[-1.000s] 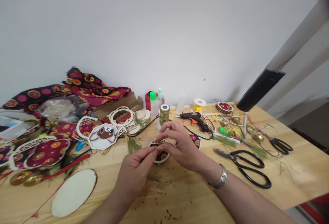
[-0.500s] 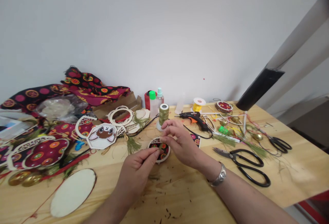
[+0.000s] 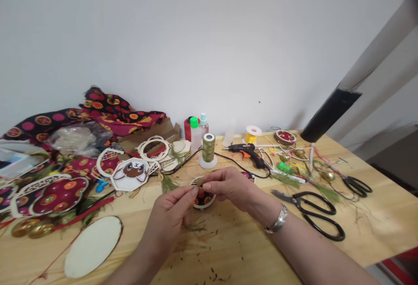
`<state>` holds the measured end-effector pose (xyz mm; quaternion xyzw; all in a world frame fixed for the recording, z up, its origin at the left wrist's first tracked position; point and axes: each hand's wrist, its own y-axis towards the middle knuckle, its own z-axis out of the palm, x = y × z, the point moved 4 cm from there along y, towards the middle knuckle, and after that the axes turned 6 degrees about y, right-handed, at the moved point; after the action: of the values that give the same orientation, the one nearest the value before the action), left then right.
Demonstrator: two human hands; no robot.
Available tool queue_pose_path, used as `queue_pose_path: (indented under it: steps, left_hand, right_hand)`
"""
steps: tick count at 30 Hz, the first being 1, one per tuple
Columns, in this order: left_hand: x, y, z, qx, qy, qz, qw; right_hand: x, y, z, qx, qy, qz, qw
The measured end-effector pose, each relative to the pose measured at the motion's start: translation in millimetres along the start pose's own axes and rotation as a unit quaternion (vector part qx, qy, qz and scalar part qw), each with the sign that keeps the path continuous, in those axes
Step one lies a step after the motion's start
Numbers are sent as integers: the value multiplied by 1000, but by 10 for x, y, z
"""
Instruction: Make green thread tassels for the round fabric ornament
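Observation:
Both hands meet over a small round ornament (image 3: 204,198) with a pale rim and dark flowered fabric, lying on the table. My left hand (image 3: 174,208) is closed in a pinch on an olive-green thread tassel (image 3: 196,226), whose loose strands show beneath it. My right hand (image 3: 228,187), with a silver bracelet at the wrist, has thumb and forefinger closed on what looks like the tassel's olive-green thread; the fingers mostly hide it. Behind them stands a spool of olive-green thread (image 3: 208,147).
Black-handled scissors (image 3: 313,211) lie right of my right hand, with a glue gun (image 3: 246,152) behind. Left are an octagonal sheep plaque (image 3: 130,174), wooden frames (image 3: 154,147), patterned fabric (image 3: 124,115) and a pale oval disc (image 3: 93,246). Bottles (image 3: 195,134) stand near the wall.
My right hand has come down toward my left, and its raised, spread fingers have closed in a pinch. More green strands show below my left hand, which keeps its pinch.

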<state>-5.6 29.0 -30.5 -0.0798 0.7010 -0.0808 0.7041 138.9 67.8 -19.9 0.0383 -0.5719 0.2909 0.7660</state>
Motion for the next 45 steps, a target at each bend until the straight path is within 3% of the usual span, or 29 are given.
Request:
queue_pose_path:
  steps: [4, 12, 15, 18, 23, 35, 45]
  left_hand:
    - [15, 4, 12, 13, 2, 1, 1000]
    - [32, 18, 16, 32, 41, 4, 999]
    - [35, 14, 23, 34, 25, 7, 999]
    - [21, 2, 60, 50, -59, 2, 997]
    - [-6, -1, 133, 81, -158, -50, 983]
    - [5, 7, 159, 83, -176, -61, 979]
    - [16, -3, 185, 95, -108, -52, 988]
  right_hand:
    - [-87, 22, 40, 23, 88, 8, 996]
    - [-74, 32, 86, -17, 127, -16, 992]
    - [-35, 15, 92, -37, 101, -39, 993]
    - [11, 2, 90, -52, 66, -67, 994]
    - [78, 11, 49, -62, 40, -99, 992]
    - [126, 3, 3, -87, 2, -133, 987]
    - [171, -35, 48, -80, -19, -153, 985]
